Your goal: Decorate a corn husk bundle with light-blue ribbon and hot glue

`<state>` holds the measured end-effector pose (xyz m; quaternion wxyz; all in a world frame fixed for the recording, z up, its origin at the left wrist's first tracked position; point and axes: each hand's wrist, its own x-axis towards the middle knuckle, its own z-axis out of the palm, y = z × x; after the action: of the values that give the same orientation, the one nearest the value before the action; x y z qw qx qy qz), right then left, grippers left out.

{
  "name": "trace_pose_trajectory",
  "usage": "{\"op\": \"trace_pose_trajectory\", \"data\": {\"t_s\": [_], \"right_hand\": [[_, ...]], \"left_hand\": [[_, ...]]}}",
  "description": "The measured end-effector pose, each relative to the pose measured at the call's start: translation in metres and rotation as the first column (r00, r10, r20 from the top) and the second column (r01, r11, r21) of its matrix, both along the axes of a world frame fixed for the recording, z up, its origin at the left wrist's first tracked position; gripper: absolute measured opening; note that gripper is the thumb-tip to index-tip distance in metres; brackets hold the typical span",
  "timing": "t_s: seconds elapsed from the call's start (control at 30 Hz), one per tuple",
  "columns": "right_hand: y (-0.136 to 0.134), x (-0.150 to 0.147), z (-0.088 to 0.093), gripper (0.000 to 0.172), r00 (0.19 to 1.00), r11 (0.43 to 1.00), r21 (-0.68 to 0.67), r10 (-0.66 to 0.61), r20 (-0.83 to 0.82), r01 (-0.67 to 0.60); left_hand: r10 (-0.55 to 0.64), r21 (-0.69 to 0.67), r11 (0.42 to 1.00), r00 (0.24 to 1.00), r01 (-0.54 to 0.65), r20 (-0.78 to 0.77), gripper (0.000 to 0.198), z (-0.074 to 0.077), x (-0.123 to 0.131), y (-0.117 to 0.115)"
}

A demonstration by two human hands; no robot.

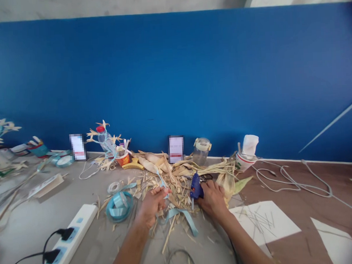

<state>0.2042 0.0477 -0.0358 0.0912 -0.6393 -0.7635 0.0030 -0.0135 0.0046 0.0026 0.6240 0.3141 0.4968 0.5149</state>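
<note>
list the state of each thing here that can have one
glue gun, gripped by right hand, nozzle pointing away, heat can't be told
blue stem, pinched in left hand
power strip, two plugs in
left phone, propped up, screen lit
middle phone, propped up, screen lit
jar, upright, lid on
bottle, red cap on
ribbon roll, lying flat
paper, lying flat, thin sticks on top

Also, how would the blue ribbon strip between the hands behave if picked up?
The ribbon strip is probably floppy, since it lies bent. It looks thin, so likely light. It might drag dry scraps, which lie around it.
</note>
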Motion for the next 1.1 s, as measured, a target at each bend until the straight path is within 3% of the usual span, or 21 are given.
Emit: {"op": "trace_pose_trajectory", "data": {"t_s": [0.67, 0.83, 0.9, 1.0, 1.1], "right_hand": [[0.003, 0.005, 0.004, 0.025, 0.993, 0.988, -0.111, 0.104, -0.065, -0.11], [0.001, 0.006, 0.019, 0.026, 0.966, 0.993, -0.06, 0.08, -0.246, -0.098], [-0.005, -0.002, 0.029, 0.025, 0.886, 0.993, 0.002, 0.106, -0.452, -0.118], [-0.017, -0.026, 0.039, 0.023, 0.613, 0.965, -0.034, 0.137, -0.779, -0.259], [-0.029, -0.058, 0.036, 0.022, 0.336, 0.9, -0.231, -0.103, -0.936, -0.37]], "left_hand": [[-0.009, -0.029, 1.0, 1.0, 0.009, 0.025, 0.035, 0.004, 0.002, -0.002], [0.006, -0.031, 1.0, 1.0, -0.006, 0.002, 0.037, 0.006, 0.002, -0.003], [0.006, -0.029, 1.0, 1.0, -0.006, -0.007, 0.038, 0.007, 0.003, -0.003], [0.017, -0.025, 1.0, 0.999, -0.018, -0.033, 0.038, 0.006, 0.003, -0.003], [0.05, -0.019, 0.998, 0.997, -0.051, -0.067, 0.036, 0.005, 0.004, -0.003]]}}
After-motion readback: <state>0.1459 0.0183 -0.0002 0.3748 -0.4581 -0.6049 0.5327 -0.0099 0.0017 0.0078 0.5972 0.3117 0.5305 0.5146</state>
